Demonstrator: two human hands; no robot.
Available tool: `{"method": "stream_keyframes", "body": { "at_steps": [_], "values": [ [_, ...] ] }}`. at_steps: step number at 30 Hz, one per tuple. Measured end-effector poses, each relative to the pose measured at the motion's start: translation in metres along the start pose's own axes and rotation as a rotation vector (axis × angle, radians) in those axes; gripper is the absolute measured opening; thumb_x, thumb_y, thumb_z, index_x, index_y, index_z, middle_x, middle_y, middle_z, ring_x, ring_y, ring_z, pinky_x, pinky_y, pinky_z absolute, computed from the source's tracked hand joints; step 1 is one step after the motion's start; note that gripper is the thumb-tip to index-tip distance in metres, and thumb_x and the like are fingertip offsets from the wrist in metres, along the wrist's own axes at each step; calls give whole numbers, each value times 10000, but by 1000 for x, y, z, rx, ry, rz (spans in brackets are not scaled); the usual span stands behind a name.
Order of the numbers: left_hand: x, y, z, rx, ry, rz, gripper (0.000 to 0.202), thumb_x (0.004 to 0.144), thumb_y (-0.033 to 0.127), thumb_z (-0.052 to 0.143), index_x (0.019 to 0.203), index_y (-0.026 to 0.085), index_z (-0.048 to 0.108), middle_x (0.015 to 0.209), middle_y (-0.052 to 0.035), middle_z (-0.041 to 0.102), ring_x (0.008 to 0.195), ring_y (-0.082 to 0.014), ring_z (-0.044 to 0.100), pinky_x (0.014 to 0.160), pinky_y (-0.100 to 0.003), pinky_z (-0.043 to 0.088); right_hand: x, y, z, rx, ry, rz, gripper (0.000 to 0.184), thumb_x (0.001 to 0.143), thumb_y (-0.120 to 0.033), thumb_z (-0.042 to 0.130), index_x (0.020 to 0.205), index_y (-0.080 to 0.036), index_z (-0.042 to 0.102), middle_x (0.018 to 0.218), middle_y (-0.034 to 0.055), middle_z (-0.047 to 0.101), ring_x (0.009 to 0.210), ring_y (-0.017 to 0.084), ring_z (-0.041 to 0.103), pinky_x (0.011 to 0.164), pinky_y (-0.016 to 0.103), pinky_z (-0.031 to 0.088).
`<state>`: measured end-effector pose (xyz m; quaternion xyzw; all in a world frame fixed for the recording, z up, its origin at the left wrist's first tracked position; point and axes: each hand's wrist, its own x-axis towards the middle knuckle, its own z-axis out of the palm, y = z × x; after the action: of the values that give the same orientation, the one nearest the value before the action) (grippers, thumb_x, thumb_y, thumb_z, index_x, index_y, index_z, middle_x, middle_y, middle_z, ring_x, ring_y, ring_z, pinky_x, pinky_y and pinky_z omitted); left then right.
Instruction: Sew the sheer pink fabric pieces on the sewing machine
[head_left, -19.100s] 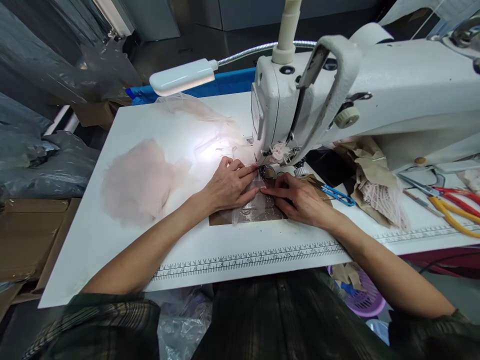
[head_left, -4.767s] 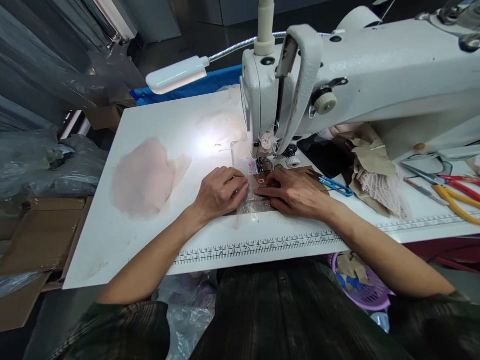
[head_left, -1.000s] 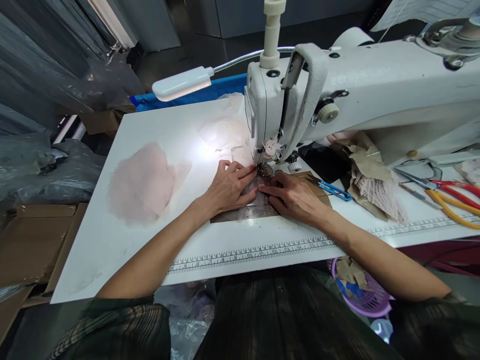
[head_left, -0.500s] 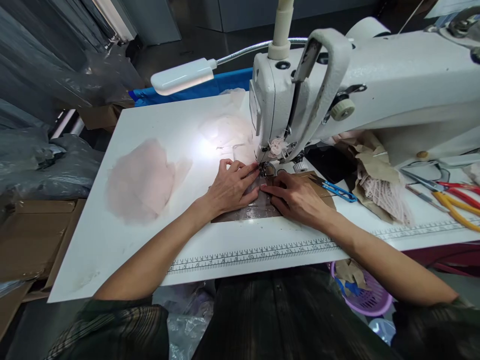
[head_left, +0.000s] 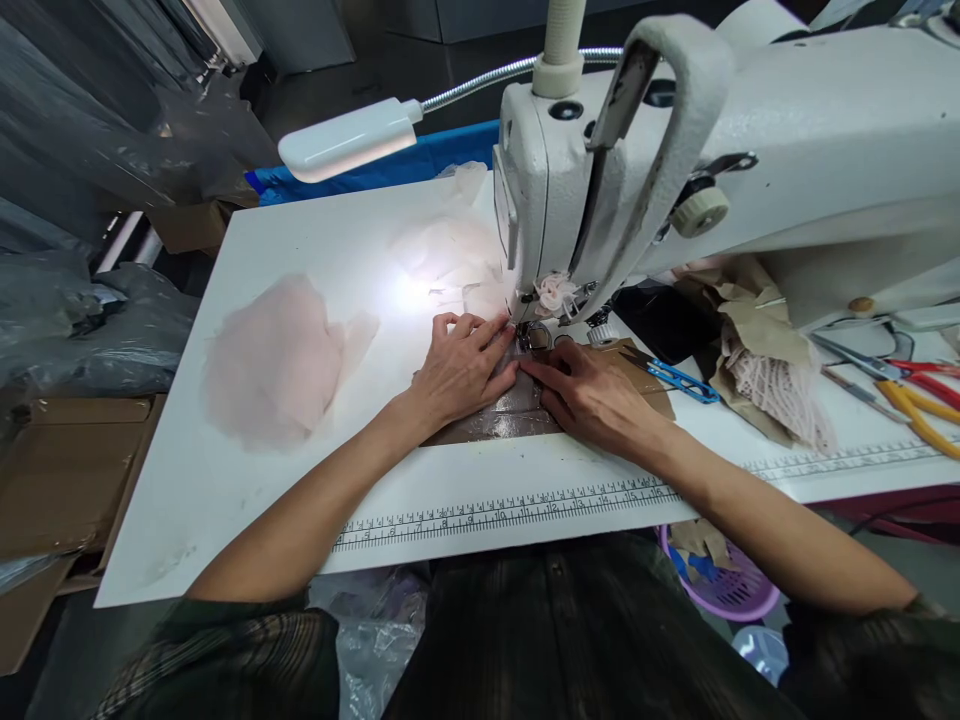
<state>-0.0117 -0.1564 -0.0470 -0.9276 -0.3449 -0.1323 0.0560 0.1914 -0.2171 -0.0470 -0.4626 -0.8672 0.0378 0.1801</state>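
Hardly anything has been shifted: the brown piece (head_left: 487,428) is still pressed flat under outstretched fingers of left hand (head_left: 459,368) and right hand (head_left: 592,395) on the white table (head_left: 247,500); plastic sheeting (head_left: 90,130) is draped far left.

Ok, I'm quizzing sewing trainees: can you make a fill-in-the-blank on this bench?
The left hand and right hand rest on the workpiece at the ___ sewing machine.
The thread snips by the right hand have ___ handles.
The sheer fabric pile left of the hands is pale ___.
The basket below the table is ___.
Missing: white; blue; pink; purple.
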Motion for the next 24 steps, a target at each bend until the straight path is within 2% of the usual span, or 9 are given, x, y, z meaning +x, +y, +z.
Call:
{"method": "stream_keyframes", "body": {
  "at_steps": [4, 7, 10, 13, 16, 20, 24],
  "values": [
    [2, 7, 1, 50, -9, -82, 375, 979, 376, 377, 1235, 152, 534, 1095, -135, 642, 1004, -292, 499, 869, -475, 318, -1, 3, 3, 30, 21, 11, 360, 933, -174, 423, 1244, -124, 596, 949, 136, 539, 791, 230, 513, 754, 393, 507],
    [2, 11, 3, 82, 1, -125, 359, 976, 372, 386, 1217, 148, 531, 1105, -150, 620, 1004, -297, 486, 851, -469, 319, -3, 8, 6, 121, 54, 58, 390, 941, -197, 425, 1301, -133, 559, 1004, 146, 537, 839, 234, 547, 772, 383, 510],
    [2, 11, 1, 81, 64, -141, 324, 962, 366, 426, 1192, 168, 541, 1162, -160, 591, 1000, -294, 487, 837, -460, 331, -3, 14, 6, 219, 131, 156, 407, 920, -204, 446, 1312, -154, 544, 1008, 125, 572, 831, 219, 578, 766, 353, 502],
    [-1, 8, -5, 57, 164, -137, 303, 946, 362, 471, 1143, 158, 575, 1198, -173, 575, 982, -283, 509, 817, -439, 355, 0, 16, 4, 272, 201, 261, 348, 871, -189, 478, 1191, -148, 611, 882, 82, 607, 718, 190, 565, 696, 320, 476],
    [-6, 4, -12, -38, 187, -7, 237, 949, 291, 473, 1055, 145, 626, 1117, -139, 629, 925, -238, 555, 797, -397, 394, 2, 16, 1, 315, 241, 321, 266, 834, -183, 489, 1036, -141, 656, 788, 59, 592, 661, 174, 529, 644, 299, 436],
    [-11, 2, -14, -238, 107, 235, 207, 932, 222, 493, 1030, 149, 660, 1066, -79, 680, 931, -195, 604, 820, -364, 424, 3, 14, -2, 351, 259, 342, 194, 834, -200, 494, 912, -137, 660, 720, 41, 552, 618, 157, 489, 615, 287, 400],
    [-12, 4, -13, -267, 62, 251, 225, 920, 241, 514, 1043, 144, 675, 1069, -71, 694, 904, -194, 620, 837, -383, 412, 3, 14, -2, 346, 284, 312, 164, 824, -186, 497, 849, -143, 653, 702, 33, 542, 617, 149, 481, 610, 278, 383]
  ]
}}
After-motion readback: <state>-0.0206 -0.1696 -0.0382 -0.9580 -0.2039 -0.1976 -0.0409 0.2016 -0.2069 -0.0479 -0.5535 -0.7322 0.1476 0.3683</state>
